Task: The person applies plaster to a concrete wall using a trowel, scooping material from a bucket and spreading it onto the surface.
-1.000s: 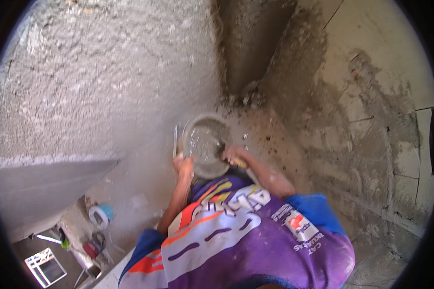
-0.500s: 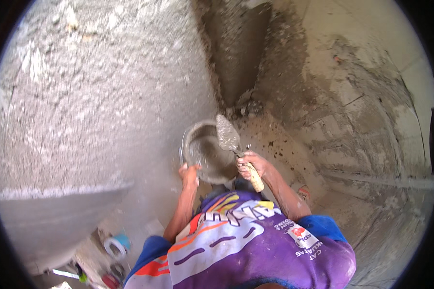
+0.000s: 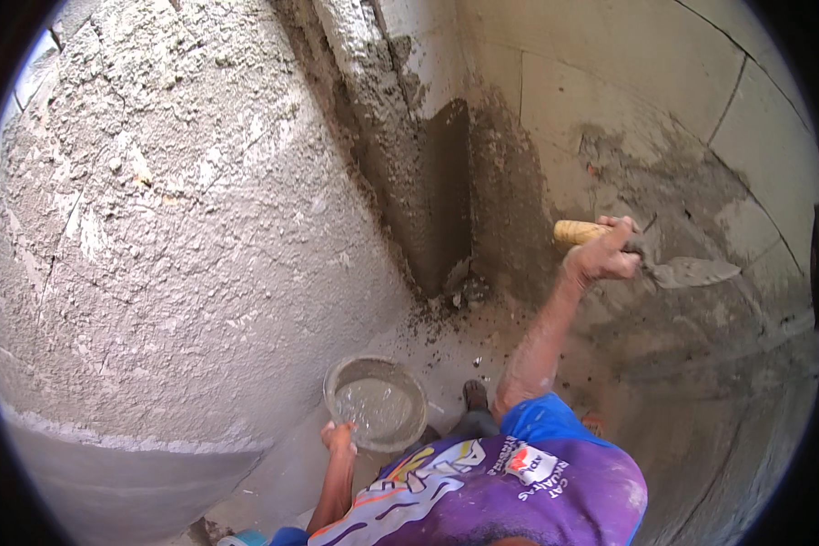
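Observation:
My right hand (image 3: 605,257) is wrapped around a pointed trowel (image 3: 698,272) with a pale wooden handle. The arm is stretched out to the right, and the grey-smeared blade points right, in front of the right-hand wall (image 3: 642,205). Whether the blade touches the wall, I cannot tell. Down at my front, my left hand (image 3: 340,436) grips the near-left rim of a round, mortar-caked bucket (image 3: 421,409). Wet grey mortar (image 3: 373,407) lies inside the bucket.
On the left rises a wall with rough grey render (image 3: 209,246). A darker, wet-looking strip (image 3: 447,191) runs down the corner between the walls. Mortar crumbs (image 3: 437,328) litter the floor at its foot. My shoe (image 3: 475,395) stands right of the bucket.
My right hand has swung the trowel from over the bucket up and out to the right wall. My left hand keeps hold of the bucket, which now appears lower in view.

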A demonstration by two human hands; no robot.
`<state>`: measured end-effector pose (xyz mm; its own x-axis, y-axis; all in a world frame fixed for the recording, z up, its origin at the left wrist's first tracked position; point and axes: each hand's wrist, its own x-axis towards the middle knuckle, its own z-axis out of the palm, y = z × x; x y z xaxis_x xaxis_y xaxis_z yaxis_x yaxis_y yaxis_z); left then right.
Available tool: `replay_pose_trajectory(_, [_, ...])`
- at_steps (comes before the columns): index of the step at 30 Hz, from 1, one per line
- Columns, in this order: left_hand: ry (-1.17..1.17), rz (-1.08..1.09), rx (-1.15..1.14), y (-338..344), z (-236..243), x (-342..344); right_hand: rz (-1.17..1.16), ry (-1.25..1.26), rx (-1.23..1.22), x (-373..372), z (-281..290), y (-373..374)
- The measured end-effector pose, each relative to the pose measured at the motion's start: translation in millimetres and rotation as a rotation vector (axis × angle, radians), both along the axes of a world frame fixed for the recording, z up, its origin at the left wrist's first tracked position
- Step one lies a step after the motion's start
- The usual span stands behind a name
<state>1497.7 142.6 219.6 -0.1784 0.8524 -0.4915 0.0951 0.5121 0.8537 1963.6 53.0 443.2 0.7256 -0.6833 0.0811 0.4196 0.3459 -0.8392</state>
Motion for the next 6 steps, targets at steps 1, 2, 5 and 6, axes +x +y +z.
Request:
replay_pose_trajectory(1, [-0.025, 0.007, -0.018, -4.8, 7.5, 13.7, -0.113, 0.105, -0.075, 26.9, -9.1, 14.0])
replay_pose_trajectory(2, [-0.057, 0.009, -0.032, -3.5, 8.4, 30.4, -0.142, 0.08, -0.363, 69.9, -49.8, 47.1])
replay_pose_trajectory(5, [0.003, -0.026, -0.1, 5.2, -30.2, 26.6, 0.677, -0.194, -1.844, 75.2, -85.8, 97.0])
replay_pose_trajectory(6, [0.022, 0.006, -0.029, 5.8, -26.6, 26.2, 0.696, -0.206, -1.833, 76.5, -85.6, 113.5])
